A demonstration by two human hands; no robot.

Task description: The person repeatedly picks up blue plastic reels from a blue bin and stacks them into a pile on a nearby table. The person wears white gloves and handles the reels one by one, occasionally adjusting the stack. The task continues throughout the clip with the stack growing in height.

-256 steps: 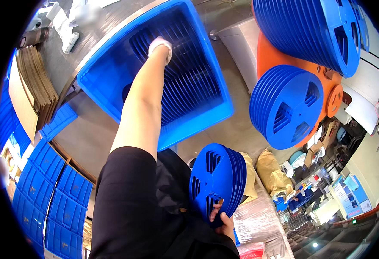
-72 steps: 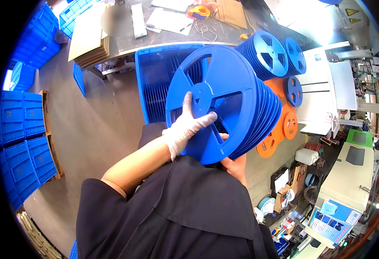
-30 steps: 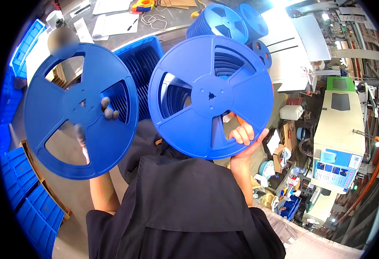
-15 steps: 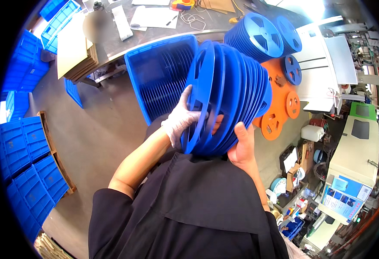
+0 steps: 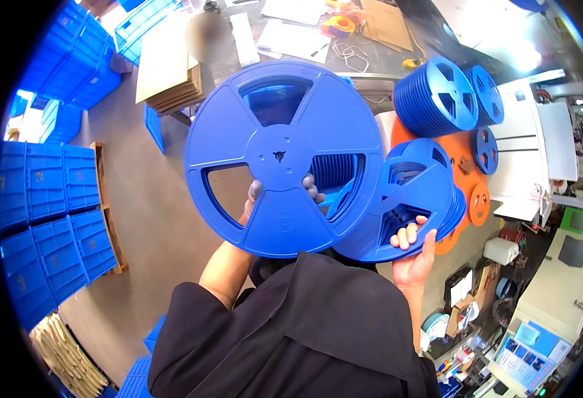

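Observation:
A large blue plastic reel (image 5: 280,219) with three wide cut-outs faces me. My left hand (image 5: 253,195), in a whitish glove, grips it from behind, and fingertips show through two lower cut-outs. At the right, my right hand (image 5: 415,262), bare, holds several blue reels (image 5: 431,192) by the rim, its fingers hooked through a cut-out. They lean together, and the left reel's edge overlaps them. Ribbed blue edges (image 5: 334,170) show through a cut-out of the left reel; most of what lies behind is hidden.
A tall stack of blue reels (image 5: 447,93) stands beyond my right hand, near orange reels (image 5: 479,204). Papers (image 5: 291,40) and a tape dispenser (image 5: 338,26) lie on the workbench. Cardboard sheets (image 5: 165,73) overhang its left end. Blue crates (image 5: 46,179) line the left side.
My left hand has separated one reel from the bundle, moved it left and turned its flat face toward me. My right hand has shifted right and lower with the other reels.

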